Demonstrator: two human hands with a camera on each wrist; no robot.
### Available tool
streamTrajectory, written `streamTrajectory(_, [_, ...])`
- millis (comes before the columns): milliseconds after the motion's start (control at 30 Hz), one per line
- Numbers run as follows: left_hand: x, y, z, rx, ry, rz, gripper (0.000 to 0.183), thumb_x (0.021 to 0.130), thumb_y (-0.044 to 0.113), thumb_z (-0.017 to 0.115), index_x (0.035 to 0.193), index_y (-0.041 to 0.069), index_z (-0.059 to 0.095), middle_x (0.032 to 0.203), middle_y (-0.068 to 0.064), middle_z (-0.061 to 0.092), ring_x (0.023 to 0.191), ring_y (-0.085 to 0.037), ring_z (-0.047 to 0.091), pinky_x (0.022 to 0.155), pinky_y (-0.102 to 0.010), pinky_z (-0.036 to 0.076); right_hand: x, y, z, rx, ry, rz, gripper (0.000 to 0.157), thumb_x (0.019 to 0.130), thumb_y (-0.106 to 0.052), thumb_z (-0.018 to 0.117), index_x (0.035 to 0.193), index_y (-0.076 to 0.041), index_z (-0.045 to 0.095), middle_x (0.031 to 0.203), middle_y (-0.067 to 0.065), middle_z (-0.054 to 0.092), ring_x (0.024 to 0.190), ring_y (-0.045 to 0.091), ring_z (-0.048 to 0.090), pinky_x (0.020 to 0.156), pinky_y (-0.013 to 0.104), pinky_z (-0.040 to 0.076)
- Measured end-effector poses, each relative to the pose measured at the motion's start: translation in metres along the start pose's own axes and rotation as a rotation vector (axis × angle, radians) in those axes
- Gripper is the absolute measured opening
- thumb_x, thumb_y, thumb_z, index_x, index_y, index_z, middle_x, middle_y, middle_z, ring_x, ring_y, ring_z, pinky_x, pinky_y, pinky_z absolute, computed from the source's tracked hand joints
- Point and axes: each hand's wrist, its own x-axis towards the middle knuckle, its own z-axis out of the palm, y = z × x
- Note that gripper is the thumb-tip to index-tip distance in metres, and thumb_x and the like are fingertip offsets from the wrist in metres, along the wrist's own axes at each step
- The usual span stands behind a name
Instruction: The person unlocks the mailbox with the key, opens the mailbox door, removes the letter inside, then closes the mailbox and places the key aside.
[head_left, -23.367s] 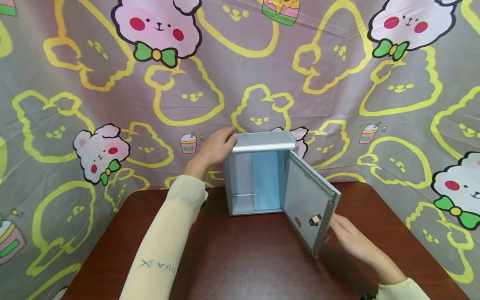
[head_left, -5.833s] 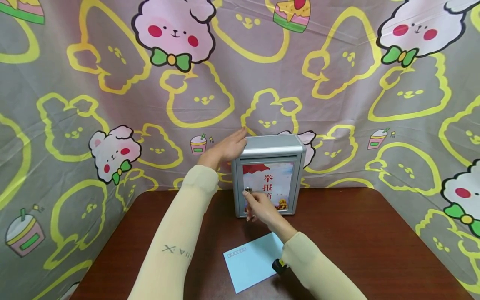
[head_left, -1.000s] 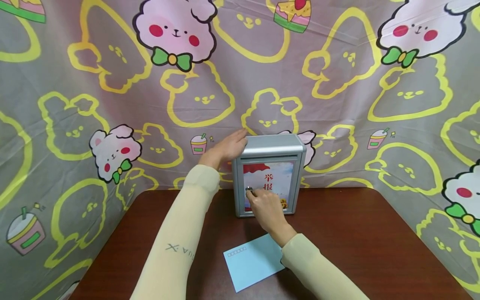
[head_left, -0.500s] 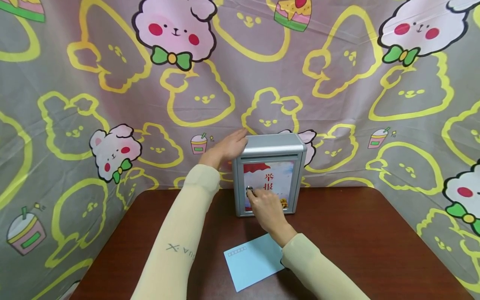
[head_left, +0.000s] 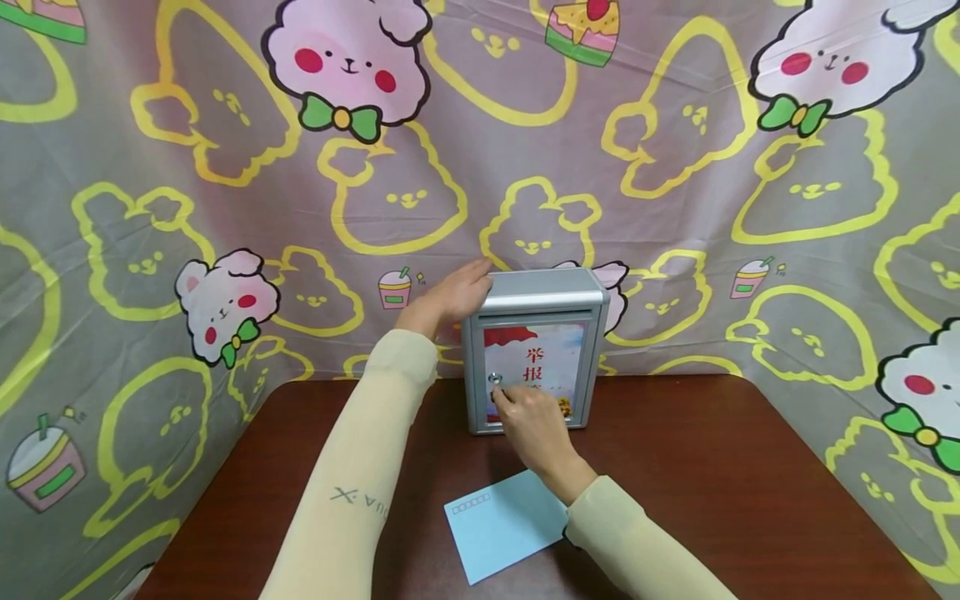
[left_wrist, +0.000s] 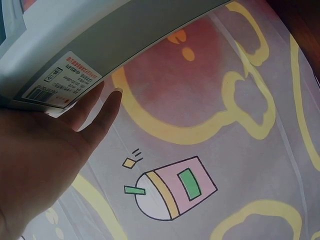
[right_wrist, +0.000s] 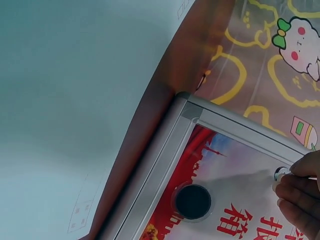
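Observation:
A grey metal letter box (head_left: 546,287) stands upright on the table, its front door (head_left: 566,350) closed and bearing a poster with red characters. My left hand (head_left: 457,293) rests on its top left corner with the fingers extended; in the left wrist view the fingers (left_wrist: 107,112) lie along the side with the white label (left_wrist: 60,80). At the round lock (head_left: 495,378), my right hand (head_left: 536,425) pinches a small silver key between thumb and fingers, mostly hidden by the fingertips. A pale blue envelope (head_left: 502,533) lies flat in front of the box, partly under the right forearm.
The brown table (head_left: 675,467) extends to both sides of the box. Close behind it hangs a patterned cloth (head_left: 660,208). A dark round spot (right_wrist: 192,201) shows on the door poster in the right wrist view.
Long before, the door stood open with the envelope inside; later it is closed and the envelope lies on the table. In the last half second my right fingers drop slightly, uncovering the lock face.

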Motion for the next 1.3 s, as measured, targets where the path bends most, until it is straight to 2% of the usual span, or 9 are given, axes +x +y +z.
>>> streamTrajectory(400, [0.003, -0.004, -0.002, 0.024, -0.002, 0.017, 0.060, 0.109, 0.036, 0.025, 0.165, 0.014, 0.019, 0.172, -0.002, 0.014, 0.158, -0.019, 0.010, 0.128, -0.037, 0.010, -0.005, 0.003, -0.008, 0.027, -0.016, -0.002, 0.023, 0.083, 0.002, 0.081, 0.104, -0.005, 0.081, 0.085, 0.009, 0.075, 0.069, 0.022, 0.071, 0.063, 0.035, 0.063])
streamTrajectory(733, [0.003, -0.005, -0.002, 0.002, -0.008, 0.005, 0.061, 0.109, 0.038, 0.025, 0.166, 0.016, 0.018, 0.172, 0.000, 0.013, 0.158, -0.019, 0.009, 0.128, -0.040, 0.011, -0.010, 0.012, -0.029, 0.091, 0.017, 0.019, 0.022, 0.081, -0.001, 0.084, 0.101, -0.008, 0.083, 0.078, 0.005, 0.073, 0.063, 0.018, 0.068, 0.057, 0.031, 0.060])
streamTrajectory(1033, [0.002, -0.001, -0.001, 0.032, -0.006, 0.011, 0.061, 0.109, 0.036, 0.025, 0.165, 0.013, 0.018, 0.172, -0.002, 0.014, 0.158, -0.020, 0.010, 0.128, -0.038, 0.011, -0.032, 0.031, -0.051, 0.147, -0.057, 0.035, 0.023, 0.078, -0.004, 0.088, 0.100, -0.009, 0.084, 0.082, 0.001, 0.075, 0.070, 0.014, 0.070, 0.062, 0.029, 0.061])
streamTrajectory(1167, [0.003, -0.001, -0.001, 0.044, -0.005, 0.019, 0.060, 0.109, 0.035, 0.025, 0.165, 0.012, 0.019, 0.172, -0.003, 0.015, 0.158, -0.020, 0.010, 0.128, -0.038, 0.011, -0.044, 0.041, -0.058, 0.163, -0.098, 0.051, 0.025, 0.078, -0.004, 0.087, 0.102, -0.009, 0.083, 0.087, 0.002, 0.077, 0.074, 0.015, 0.072, 0.063, 0.033, 0.062])
streamTrajectory(1300, [0.004, -0.002, 0.000, 0.048, -0.001, 0.030, 0.060, 0.109, 0.035, 0.025, 0.165, 0.011, 0.020, 0.172, -0.004, 0.016, 0.158, -0.021, 0.011, 0.128, -0.037, 0.011, -0.058, 0.051, -0.060, 0.147, -0.165, 0.070, 0.020, 0.080, -0.005, 0.085, 0.099, -0.011, 0.083, 0.088, 0.001, 0.077, 0.075, 0.016, 0.072, 0.061, 0.036, 0.061])
